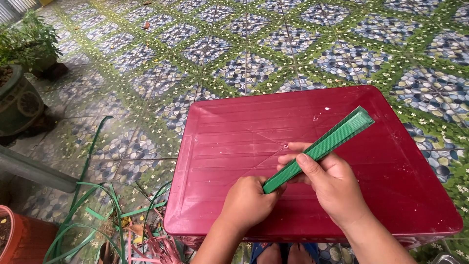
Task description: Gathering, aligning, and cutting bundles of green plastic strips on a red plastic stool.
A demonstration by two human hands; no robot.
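Dark red plastic lid (pixel 234 146) sits before me, ribbed, with small white specks near its far edge. It rests on the patterned tile floor (pixel 254 54); loose green strips (pixel 105 210) lie beyond its left edge.

Two hands, the left hand (pixel 248 200) and the right hand (pixel 328 182), share one green folded strip bundle (pixel 318 149). Under the fingers (pixel 288 146) lies one dark red plastic lid (pixel 234 142). Left of the fingers: one loose heap of green strips (pixel 100 215) and three plant pots, one dark (pixel 19 102), one orange (pixel 24 239), one far back (pixel 46 63).
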